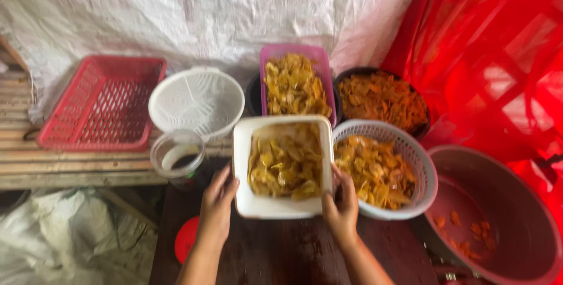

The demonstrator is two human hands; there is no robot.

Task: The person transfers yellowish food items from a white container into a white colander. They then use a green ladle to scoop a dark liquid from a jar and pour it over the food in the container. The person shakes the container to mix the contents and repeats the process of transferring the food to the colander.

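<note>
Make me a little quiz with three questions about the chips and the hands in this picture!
1. True or false: both hands grip the white square container of yellow chips.
2. Which holder on the left has nothing in it? A) red basket B) pink tray C) black bowl
3. What stands right beside the right hand?

Key
1. True: the left hand holds its left edge, the right hand its right edge.
2. A
3. The white round basket of yellow chips.

Soft daylight, even, shadows faint. Whole frame blurred (motion smear), chips (pixel 285 165) mushy. Red sheet (pixel 492 56) at right oversaturated, glowing. White tarp (pixel 193 9) bright.
</note>
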